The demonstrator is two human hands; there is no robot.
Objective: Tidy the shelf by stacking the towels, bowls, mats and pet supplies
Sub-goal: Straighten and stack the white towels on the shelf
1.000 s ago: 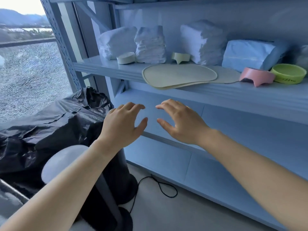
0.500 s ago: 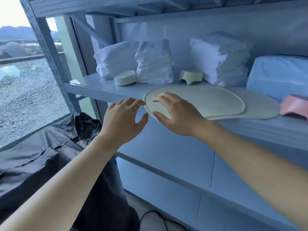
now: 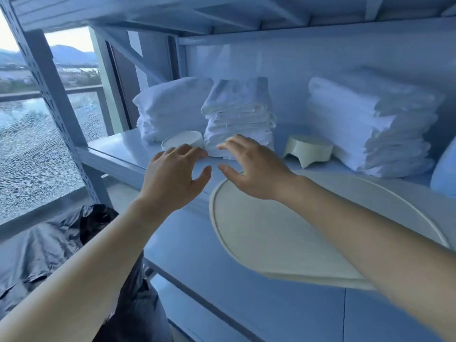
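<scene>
The middle towel stack point(image 3: 238, 117) is standing at the back of the shelf point(image 3: 123, 144), just beyond our fingertips, and we are judging it to be the thing to gather next. Our left hand point(image 3: 172, 178) and right hand point(image 3: 254, 169) are hovering side by side before its base, fingers spread and relaxed, gripping nothing. A shallow white bowl point(image 3: 182, 143) is sitting just past the left fingers, hard against the stack, so we are aiming to slip in beside it rather than knock it. A footed cream bowl point(image 3: 308, 149) is resting to the right of the right hand, and a round mat point(image 3: 259, 230) is lying under that wrist. The stack is looking soft and uneven, so we are planning to press both palms low on its sides and lift it level.
</scene>
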